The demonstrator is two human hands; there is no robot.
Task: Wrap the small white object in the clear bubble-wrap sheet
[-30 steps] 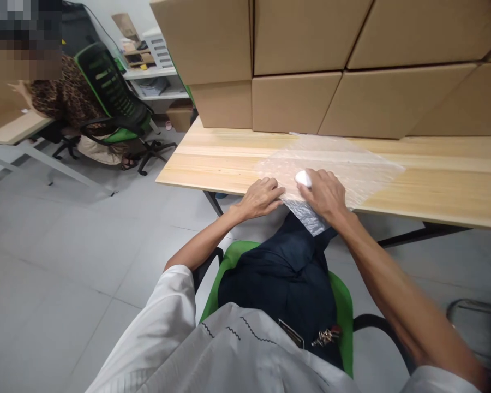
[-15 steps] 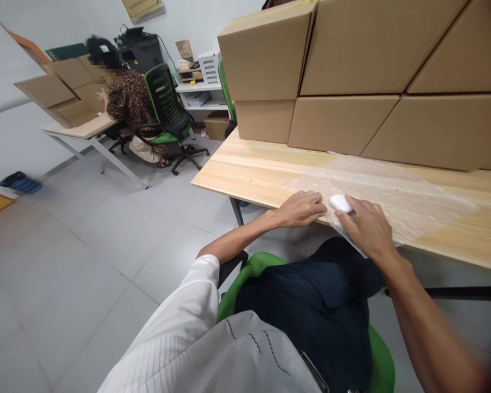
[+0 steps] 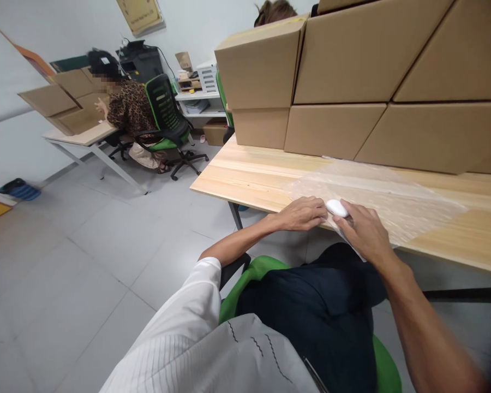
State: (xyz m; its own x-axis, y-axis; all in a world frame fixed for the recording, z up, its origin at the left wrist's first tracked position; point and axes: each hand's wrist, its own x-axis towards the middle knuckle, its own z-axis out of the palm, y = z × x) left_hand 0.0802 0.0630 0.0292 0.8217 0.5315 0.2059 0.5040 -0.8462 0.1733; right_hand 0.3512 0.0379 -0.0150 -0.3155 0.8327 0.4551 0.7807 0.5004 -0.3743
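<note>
My right hand (image 3: 366,228) is closed around a smooth, white, rounded object (image 3: 336,207) that looks like a computer mouse, over the table's near edge. Beneath it a clear sheet of bubble wrap (image 3: 409,210) lies spread on the wooden table (image 3: 245,177), its near corner hanging past the edge. Just left of the mouse, my left hand (image 3: 305,213) has its fingers curled together at the wrap's near left border. Those fingertips seem to pinch the wrap, though they are partly hidden.
Stacked cardboard boxes (image 3: 343,65) line the table's far side. At left, a person (image 3: 133,109) sits by an open carton (image 3: 76,117) on another desk. A green chair (image 3: 163,109) and a bin (image 3: 19,189) stand on the floor.
The white mouse has tilted slightly and sits closer to my left fingers, still in my right hand. The camera view has shifted a little; the seated person's hand moved slightly.
</note>
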